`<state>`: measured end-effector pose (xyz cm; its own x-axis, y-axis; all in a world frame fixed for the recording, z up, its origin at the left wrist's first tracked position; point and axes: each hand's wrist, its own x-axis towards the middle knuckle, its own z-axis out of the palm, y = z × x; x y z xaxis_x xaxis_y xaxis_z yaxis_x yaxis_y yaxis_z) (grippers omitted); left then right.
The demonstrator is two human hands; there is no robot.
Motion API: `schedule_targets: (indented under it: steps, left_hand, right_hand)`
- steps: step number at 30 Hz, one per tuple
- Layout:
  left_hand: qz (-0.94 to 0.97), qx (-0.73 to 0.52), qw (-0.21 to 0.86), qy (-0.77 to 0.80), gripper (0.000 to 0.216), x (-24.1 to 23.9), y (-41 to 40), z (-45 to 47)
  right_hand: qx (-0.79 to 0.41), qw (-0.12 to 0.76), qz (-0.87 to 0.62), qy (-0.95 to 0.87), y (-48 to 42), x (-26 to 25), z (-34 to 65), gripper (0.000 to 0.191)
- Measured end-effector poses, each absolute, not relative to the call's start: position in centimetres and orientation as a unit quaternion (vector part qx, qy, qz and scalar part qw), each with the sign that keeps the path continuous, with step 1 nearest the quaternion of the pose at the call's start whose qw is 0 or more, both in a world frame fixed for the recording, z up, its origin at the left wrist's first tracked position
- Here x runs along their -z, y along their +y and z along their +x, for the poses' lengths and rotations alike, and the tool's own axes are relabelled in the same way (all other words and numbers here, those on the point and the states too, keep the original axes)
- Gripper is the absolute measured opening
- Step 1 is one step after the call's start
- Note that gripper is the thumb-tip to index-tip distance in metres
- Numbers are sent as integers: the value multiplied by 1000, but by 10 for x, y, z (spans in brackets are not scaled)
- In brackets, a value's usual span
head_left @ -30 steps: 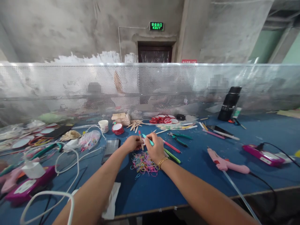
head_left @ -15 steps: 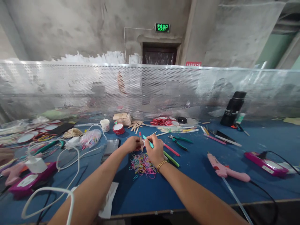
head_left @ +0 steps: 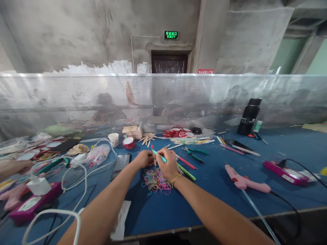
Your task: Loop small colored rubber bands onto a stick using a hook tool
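Flat wooden stick (head_left: 154, 160), red-tipped, pinched in left hand (head_left: 144, 159), slim teal marker (head_left: 161, 158) in right hand (head_left: 167, 165), each grip narrow

Room right of markers (head_left: 187, 172) — glue gun (head_left: 240, 180) blocks beyond.

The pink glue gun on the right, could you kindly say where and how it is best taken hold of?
The pink glue gun is probably best gripped around its handle, coming from the right: the nozzle points left and away, and the handle stretches rightward, though the cord leaves its end.
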<state>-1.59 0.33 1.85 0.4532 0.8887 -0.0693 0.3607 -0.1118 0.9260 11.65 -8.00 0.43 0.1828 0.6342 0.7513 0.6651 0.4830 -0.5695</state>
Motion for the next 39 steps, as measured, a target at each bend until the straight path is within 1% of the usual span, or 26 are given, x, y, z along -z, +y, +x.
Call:
schedule_targets:
  steps: [10, 24, 33, 39]
  left_hand:
    - [690, -265, 500, 452, 35, -15, 7, -16]
    - [688, -262, 494, 463, 28, -14, 9, -15]
    - [679, -277, 506, 454, 37, -17, 5, -17]
    - [680, -272, 503, 459, 38, -16, 7, -16]
  right_hand:
    - [8, 569, -520, -637, -80, -5, 116, 9]
    - [18, 582, -529, -617, -79, -5, 118, 10]
    - [10, 577, -515, -634, -77, -3, 115, 8]
    - [21, 584, -524, -620, -77, -3, 118, 7]
